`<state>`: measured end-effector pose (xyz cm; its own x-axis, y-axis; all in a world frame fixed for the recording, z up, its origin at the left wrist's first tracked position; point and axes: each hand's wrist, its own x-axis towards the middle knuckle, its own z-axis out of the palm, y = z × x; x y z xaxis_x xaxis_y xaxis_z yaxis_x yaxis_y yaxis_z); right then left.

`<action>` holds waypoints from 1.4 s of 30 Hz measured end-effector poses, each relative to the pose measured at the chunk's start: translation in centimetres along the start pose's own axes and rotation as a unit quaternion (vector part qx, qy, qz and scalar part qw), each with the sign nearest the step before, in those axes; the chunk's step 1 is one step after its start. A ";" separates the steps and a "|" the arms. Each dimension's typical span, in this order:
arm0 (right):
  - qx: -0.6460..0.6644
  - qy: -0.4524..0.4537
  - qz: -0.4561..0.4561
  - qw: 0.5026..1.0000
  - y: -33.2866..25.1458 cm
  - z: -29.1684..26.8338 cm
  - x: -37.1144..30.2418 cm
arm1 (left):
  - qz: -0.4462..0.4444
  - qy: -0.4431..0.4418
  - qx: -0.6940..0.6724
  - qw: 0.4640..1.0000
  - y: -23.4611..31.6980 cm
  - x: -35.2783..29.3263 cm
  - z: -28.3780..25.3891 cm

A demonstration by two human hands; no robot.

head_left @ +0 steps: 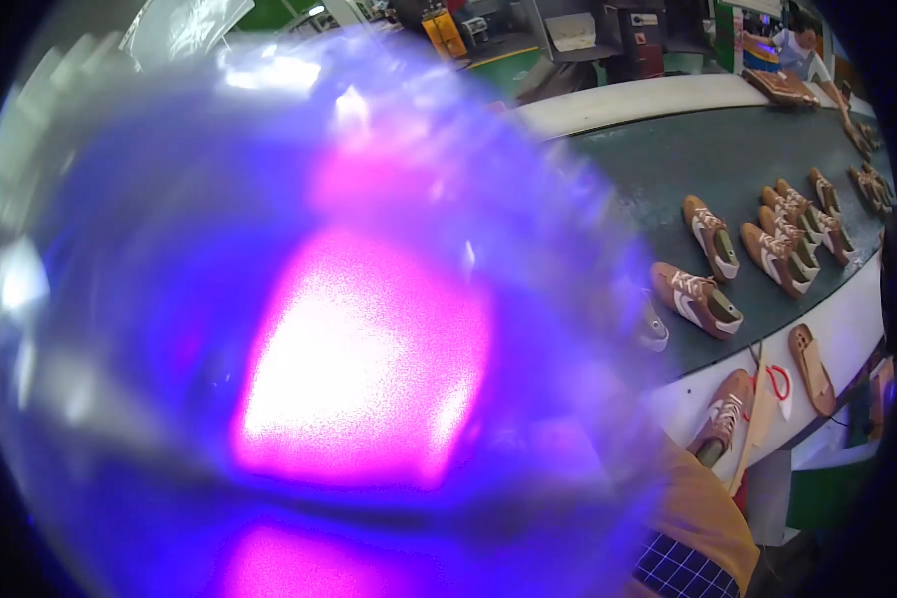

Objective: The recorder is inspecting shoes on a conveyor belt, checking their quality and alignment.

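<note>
A blurred, see-through sheet or bag-like thing (558, 299) fills the left and middle of the view, very close. Violet and pink light glows through it, with a blown-out white patch. Neither of my hands shows; whatever lies behind the blur is hidden. At the lower right are mustard cloth (706, 513) and dark checked fabric (683, 568); I cannot tell whose clothing this is. Just beyond them, a brown lace-up shoe (725, 411) lies on the white ledge (832, 384), beside a long tan strip (762, 411) and a red-handled tool (779, 382).
Several brown-and-white sneakers (696, 297) lie on a dark green conveyor belt (628, 164). A flat brown shoe piece (812, 369) rests on the near ledge. Across the far end, another person (797, 55) reaches toward the belt. Machines (640, 45) stand at the back.
</note>
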<state>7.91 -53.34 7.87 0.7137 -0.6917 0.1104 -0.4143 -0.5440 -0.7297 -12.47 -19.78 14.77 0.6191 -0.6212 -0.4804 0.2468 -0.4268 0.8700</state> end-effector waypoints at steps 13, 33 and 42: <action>0.001 -0.205 0.021 0.978 2.1 -1.1 1.6 | 0.050 0.071 0.230 0.969 -2.9 -0.2 3.7; 0.717 -0.279 0.252 0.588 6.5 -18.4 -26.9 | -0.025 0.143 0.138 0.980 -4.7 2.1 5.5; 0.572 -0.204 0.209 0.766 6.3 -21.4 -31.7 | 0.050 0.017 -0.300 0.953 -1.7 0.8 5.5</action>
<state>-29.37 -45.03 14.19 0.8675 -0.3590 -0.3444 -0.0547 0.6191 -0.7834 -16.45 -23.17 12.33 0.6838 -0.6127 -0.3963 0.5599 0.0922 0.8234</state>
